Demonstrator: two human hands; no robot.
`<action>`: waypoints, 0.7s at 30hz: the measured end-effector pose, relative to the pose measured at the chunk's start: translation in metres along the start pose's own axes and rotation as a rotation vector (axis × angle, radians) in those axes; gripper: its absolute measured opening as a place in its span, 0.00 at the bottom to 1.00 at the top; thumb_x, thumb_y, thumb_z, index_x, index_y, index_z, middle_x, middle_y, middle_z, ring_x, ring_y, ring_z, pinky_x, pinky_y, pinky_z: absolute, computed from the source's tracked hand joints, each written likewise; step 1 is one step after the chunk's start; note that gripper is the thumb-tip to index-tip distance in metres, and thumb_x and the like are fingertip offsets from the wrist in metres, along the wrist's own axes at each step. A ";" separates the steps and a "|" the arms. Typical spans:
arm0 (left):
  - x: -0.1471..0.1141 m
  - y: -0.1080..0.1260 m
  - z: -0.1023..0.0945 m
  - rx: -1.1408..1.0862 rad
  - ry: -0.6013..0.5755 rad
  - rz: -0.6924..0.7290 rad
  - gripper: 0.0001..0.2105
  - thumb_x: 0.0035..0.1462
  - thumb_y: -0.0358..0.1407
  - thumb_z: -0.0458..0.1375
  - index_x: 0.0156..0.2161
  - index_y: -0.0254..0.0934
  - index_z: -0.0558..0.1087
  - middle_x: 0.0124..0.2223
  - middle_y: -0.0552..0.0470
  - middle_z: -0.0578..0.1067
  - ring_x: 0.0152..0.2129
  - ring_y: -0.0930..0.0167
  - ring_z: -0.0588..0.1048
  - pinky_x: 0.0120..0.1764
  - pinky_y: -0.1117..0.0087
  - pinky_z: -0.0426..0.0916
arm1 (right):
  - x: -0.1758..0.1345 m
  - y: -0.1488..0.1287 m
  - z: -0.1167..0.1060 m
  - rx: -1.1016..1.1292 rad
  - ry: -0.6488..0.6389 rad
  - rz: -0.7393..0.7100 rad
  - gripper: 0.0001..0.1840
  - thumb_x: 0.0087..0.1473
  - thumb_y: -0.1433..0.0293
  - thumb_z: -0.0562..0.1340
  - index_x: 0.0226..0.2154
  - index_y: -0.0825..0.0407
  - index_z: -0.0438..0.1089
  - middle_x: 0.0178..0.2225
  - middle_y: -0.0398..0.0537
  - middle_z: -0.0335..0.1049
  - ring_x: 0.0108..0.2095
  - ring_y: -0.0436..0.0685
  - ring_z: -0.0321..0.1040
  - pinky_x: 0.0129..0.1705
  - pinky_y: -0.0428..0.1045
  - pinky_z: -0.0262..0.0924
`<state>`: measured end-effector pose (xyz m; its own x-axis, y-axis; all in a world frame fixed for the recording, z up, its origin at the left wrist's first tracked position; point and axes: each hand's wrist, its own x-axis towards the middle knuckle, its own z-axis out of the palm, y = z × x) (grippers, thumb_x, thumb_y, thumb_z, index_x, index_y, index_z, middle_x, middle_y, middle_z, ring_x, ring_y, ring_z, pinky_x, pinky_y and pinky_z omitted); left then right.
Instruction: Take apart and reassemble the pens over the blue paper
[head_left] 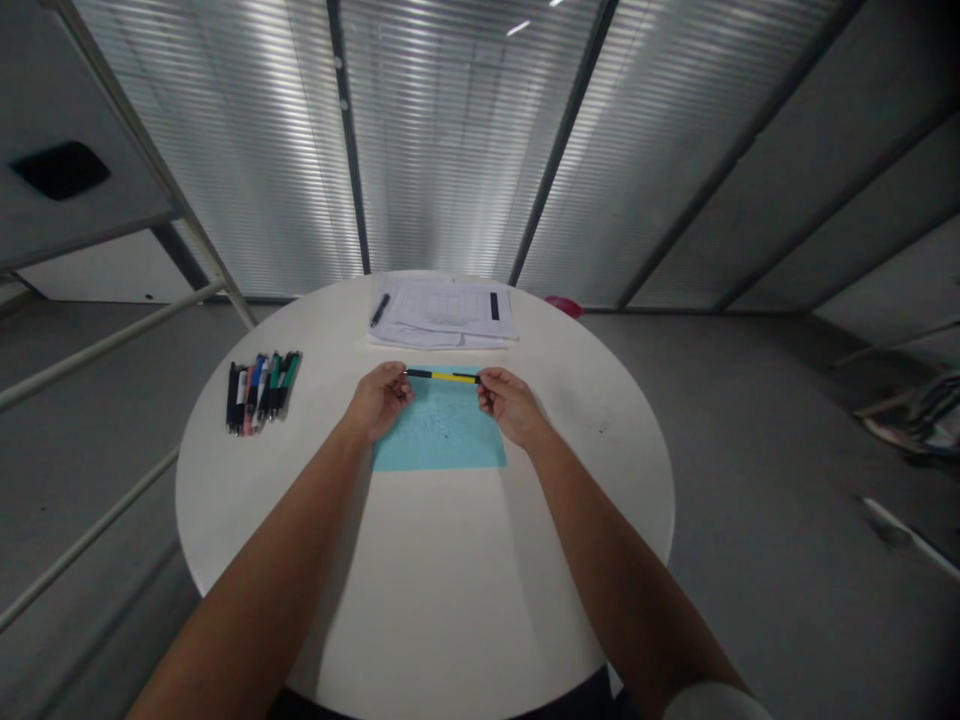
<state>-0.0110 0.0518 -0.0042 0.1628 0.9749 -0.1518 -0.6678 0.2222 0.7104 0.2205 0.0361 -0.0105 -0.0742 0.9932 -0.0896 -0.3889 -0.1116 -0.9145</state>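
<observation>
A yellow and black pen (444, 376) is stretched level between my two hands, above the far part of a light blue sheet (442, 440). My left hand (382, 400) pinches its black end, fingers curled in. At the other end, my right hand (508, 402) grips the pen between thumb and fingers. Small dark marks show on the blue sheet, too fine to make out.
Several pens (262, 390) lie in a row on the left of the round white table (442, 580). Printed papers (442, 310) with a black pen (380, 310) on them lie at the far edge. A metal frame (112, 350) stands to the left.
</observation>
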 end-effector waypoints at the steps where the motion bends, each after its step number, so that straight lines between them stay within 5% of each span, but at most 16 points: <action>1: 0.000 -0.001 0.000 0.006 -0.003 0.010 0.09 0.48 0.32 0.67 0.29 0.34 0.69 0.23 0.56 0.68 0.18 0.78 0.67 0.24 0.74 0.66 | -0.001 0.000 0.000 -0.001 -0.005 -0.003 0.15 0.40 0.65 0.72 0.32 0.50 0.71 0.22 0.39 0.69 0.21 0.46 0.62 0.24 0.44 0.54; 21: 0.000 0.000 -0.001 0.035 -0.021 0.023 0.10 0.43 0.27 0.65 0.33 0.33 0.71 0.23 0.58 0.67 0.18 0.78 0.67 0.25 0.74 0.65 | 0.000 0.000 0.002 -0.033 0.017 0.007 0.18 0.39 0.61 0.73 0.31 0.50 0.70 0.23 0.39 0.68 0.22 0.46 0.60 0.25 0.45 0.53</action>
<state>-0.0112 0.0520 -0.0051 0.1629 0.9792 -0.1214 -0.6456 0.1988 0.7374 0.2187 0.0363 -0.0097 -0.0609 0.9928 -0.1027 -0.3576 -0.1178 -0.9264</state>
